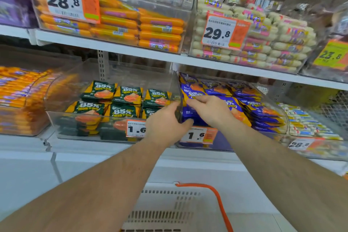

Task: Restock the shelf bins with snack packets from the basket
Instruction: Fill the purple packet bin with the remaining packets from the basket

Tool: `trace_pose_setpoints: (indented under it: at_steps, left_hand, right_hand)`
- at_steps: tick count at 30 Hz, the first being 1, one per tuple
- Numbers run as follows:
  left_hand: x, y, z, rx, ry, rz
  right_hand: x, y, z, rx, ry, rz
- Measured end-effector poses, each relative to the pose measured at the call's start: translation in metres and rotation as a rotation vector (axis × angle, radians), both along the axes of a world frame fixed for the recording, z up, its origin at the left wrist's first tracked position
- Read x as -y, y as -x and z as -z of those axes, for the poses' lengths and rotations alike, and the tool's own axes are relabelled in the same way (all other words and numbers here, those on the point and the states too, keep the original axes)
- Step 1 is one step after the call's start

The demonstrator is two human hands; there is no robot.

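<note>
Here, right hand (211,109) on flat-lying purple packets (263,111)

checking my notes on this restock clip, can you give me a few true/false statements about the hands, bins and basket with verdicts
1. The left hand grips the clear wall where the two middle bins meet. True.
2. The right hand is down in the basket. False: it rests on the purple packets in the right bin.
3. The green packets sit in the bin to the left of the purple ones. True.
4. The bin of orange sausages on the upper shelf is tagged 1.6. False: its tag reads 28.8.
5. The basket has an orange handle. True.
</note>
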State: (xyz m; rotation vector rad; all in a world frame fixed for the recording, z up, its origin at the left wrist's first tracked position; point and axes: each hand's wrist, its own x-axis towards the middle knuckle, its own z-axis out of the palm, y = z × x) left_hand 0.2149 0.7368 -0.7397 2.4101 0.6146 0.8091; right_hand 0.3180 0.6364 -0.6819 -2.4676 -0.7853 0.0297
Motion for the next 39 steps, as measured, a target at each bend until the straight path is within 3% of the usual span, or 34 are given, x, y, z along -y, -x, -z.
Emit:
trace_pose_setpoints:
  at_steps: [7,13,19,27,30,33,35,37,39]
  left_hand:
    - [-0.002,-0.01,0.002,0.045,0.017,-0.075]
    - [0.0,-0.01,0.004,0.066,-0.003,-0.095]
    - [0.002,-0.008,0.003,0.047,0.003,-0.075]
    - [0.003,-0.008,-0.002,0.007,0.043,-0.06]
    - [0.005,0.004,0.005,0.132,0.09,-0.017]
    - [-0.006,0.038,0.018,0.359,-0.234,0.097]
    - [-0.02,0.072,0.034,0.153,-0.337,0.257]
    - [-0.036,0.108,0.052,-0.304,-0.294,0.365]
    - [-0.053,0.135,0.071,-0.687,-0.235,0.391]
  right_hand:
    - [0.001,0.001,0.007,0.097,0.079,-0.064]
    - [0.009,0.001,0.012,0.09,0.012,-0.086]
    - [0.011,-0.002,0.012,0.113,0.168,-0.049]
    - [0.012,0.0,0.006,0.118,0.223,-0.048]
    - [0.02,0.01,0.017,0.413,0.045,-0.064]
    - [0.023,0.044,0.045,0.8,-0.394,-0.288]
    - [0.015,0.067,0.083,0.726,-0.494,-0.416]
    - [0.0,0.087,0.131,0.429,-0.494,-0.428]
    - [-0.015,0.105,0.185,0.114,-0.362,-0.336]
